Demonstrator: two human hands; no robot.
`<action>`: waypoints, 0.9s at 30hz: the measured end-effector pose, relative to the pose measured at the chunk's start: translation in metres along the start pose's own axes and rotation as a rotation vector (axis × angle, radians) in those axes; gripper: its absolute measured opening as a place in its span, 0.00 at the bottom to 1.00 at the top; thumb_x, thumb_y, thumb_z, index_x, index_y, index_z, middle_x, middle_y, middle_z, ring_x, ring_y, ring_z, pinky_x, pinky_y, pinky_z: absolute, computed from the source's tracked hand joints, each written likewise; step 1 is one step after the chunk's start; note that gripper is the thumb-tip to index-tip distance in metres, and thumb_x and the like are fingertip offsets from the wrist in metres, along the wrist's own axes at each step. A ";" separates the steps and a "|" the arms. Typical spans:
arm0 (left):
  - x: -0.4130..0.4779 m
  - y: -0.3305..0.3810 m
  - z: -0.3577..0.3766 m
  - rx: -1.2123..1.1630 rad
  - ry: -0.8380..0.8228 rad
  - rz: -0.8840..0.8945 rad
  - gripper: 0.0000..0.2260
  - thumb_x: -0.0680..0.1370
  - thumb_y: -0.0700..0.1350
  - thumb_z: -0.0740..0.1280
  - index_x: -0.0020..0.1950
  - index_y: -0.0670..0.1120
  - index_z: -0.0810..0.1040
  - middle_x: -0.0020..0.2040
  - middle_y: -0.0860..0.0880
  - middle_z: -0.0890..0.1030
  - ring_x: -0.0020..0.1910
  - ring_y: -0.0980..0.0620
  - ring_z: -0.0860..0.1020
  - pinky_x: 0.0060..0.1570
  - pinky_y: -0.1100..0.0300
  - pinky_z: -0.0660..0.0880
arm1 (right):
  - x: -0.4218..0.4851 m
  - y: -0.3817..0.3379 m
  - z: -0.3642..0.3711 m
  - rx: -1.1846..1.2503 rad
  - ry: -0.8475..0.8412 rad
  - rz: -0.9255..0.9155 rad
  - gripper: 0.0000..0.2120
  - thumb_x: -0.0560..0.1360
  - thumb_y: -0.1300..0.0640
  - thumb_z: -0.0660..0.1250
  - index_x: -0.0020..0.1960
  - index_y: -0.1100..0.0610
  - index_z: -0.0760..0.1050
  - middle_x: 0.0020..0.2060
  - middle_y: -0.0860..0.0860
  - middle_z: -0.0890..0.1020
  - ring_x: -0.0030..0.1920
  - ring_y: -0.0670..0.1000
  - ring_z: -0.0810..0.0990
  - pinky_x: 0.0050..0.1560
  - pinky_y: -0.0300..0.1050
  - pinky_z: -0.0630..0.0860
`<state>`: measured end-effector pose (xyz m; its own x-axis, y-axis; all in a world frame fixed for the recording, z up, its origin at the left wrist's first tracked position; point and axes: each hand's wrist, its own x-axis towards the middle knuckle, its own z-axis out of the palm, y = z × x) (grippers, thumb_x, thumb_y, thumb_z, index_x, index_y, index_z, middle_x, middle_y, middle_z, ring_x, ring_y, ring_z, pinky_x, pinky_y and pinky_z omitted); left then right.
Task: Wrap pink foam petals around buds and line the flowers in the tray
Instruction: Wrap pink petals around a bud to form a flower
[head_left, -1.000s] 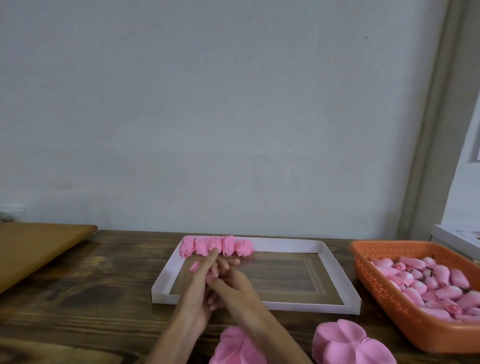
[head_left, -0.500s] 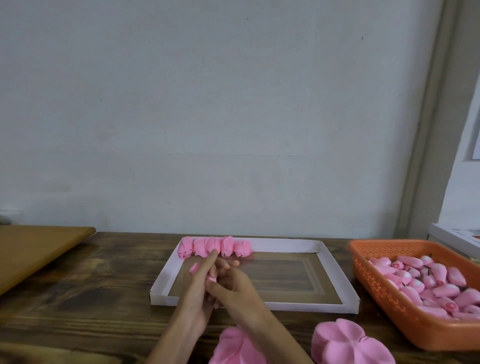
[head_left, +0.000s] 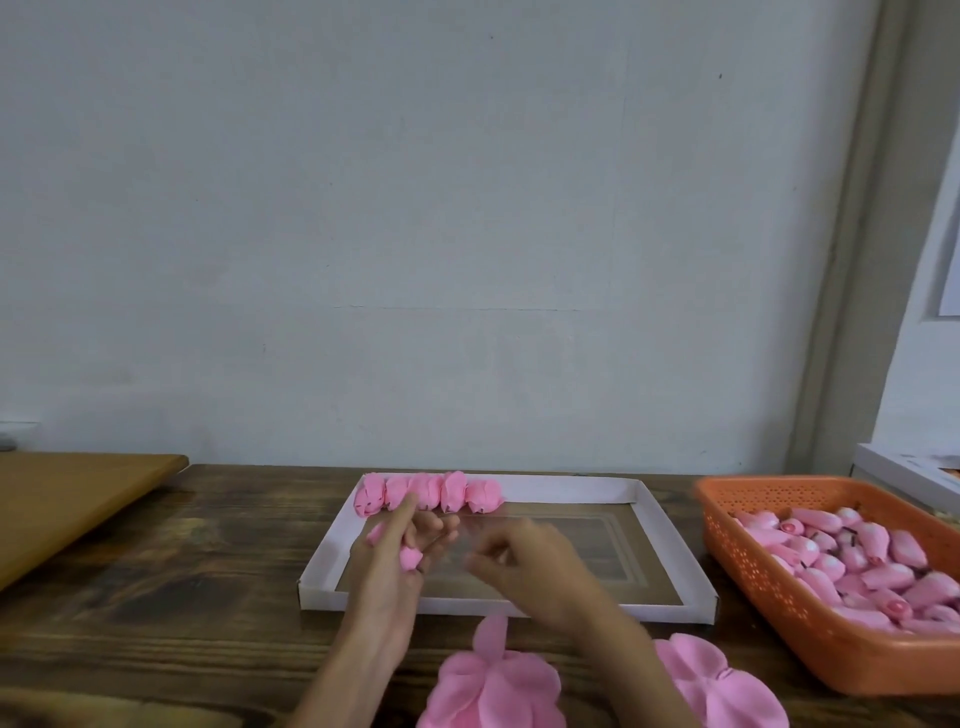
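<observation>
While left fingers (head_left: 401, 521) pinch flower (head_left: 411, 559), tray (head_left: 571, 491) below

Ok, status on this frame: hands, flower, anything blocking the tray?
Left hand pinches a small pink foam flower. Right hand blurred, apart, seemingly empty. Five wrapped pink flowers line far edge of white cardboard tray. Nothing blocking.

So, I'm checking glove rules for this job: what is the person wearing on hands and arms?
Nothing that shows. The left hand and right hand have no gloves, and the arms carry no sleeves, watch or bands down to the frame's edge. The right hand is blurred, so a thin ring could be missed.
</observation>
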<state>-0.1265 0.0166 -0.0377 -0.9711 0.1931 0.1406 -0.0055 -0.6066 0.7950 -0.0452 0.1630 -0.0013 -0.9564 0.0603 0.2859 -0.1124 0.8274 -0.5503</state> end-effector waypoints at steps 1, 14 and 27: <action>0.001 -0.001 -0.002 -0.005 0.013 -0.001 0.17 0.72 0.50 0.75 0.30 0.45 0.73 0.36 0.41 0.81 0.42 0.42 0.86 0.42 0.54 0.84 | -0.003 0.003 -0.008 -0.042 -0.098 0.038 0.11 0.78 0.46 0.71 0.46 0.53 0.85 0.44 0.46 0.86 0.46 0.46 0.82 0.50 0.44 0.78; -0.003 -0.007 0.000 0.088 -0.043 -0.035 0.18 0.73 0.53 0.73 0.24 0.50 0.75 0.33 0.46 0.78 0.32 0.51 0.79 0.47 0.48 0.76 | -0.007 0.012 -0.006 -0.097 -0.363 0.208 0.15 0.69 0.48 0.80 0.53 0.51 0.85 0.47 0.46 0.84 0.46 0.46 0.81 0.44 0.38 0.76; 0.007 -0.014 -0.005 0.026 -0.043 -0.076 0.13 0.75 0.52 0.74 0.39 0.43 0.86 0.50 0.38 0.87 0.53 0.42 0.86 0.59 0.47 0.79 | 0.006 0.021 0.007 0.689 -0.004 0.355 0.05 0.81 0.57 0.66 0.56 0.56 0.76 0.49 0.53 0.82 0.49 0.52 0.82 0.51 0.54 0.82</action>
<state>-0.1341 0.0221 -0.0510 -0.9570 0.2707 0.1040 -0.0720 -0.5692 0.8190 -0.0547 0.1768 -0.0166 -0.9672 0.2539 -0.0003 0.0593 0.2246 -0.9727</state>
